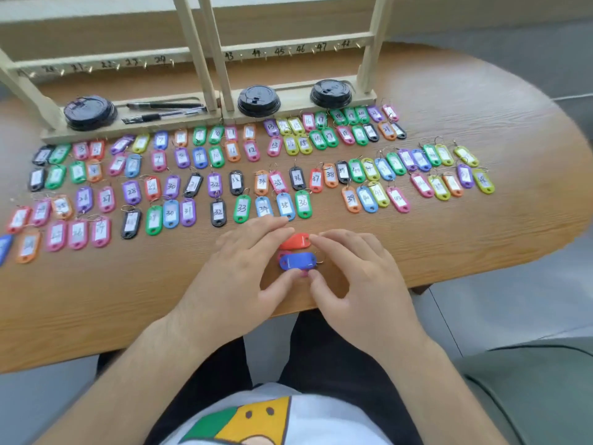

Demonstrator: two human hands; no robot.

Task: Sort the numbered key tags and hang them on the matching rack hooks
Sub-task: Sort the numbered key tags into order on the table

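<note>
Rows of coloured numbered key tags lie label-up across the wooden table, roughly in number order. Near the front edge, a red tag and a blue tag lie face-down, with a pink one partly hidden beneath the blue. My left hand and my right hand flank these tags, fingers spread, with thumbs and fingertips touching the blue and red tags. Two wooden racks with numbered hooks stand at the back; no tag hangs on the visible hooks.
Black cup lids and two pens rest on the rack bases. The table's front edge runs just under my wrists, and its right end is rounded. A grey seat sits at the lower right.
</note>
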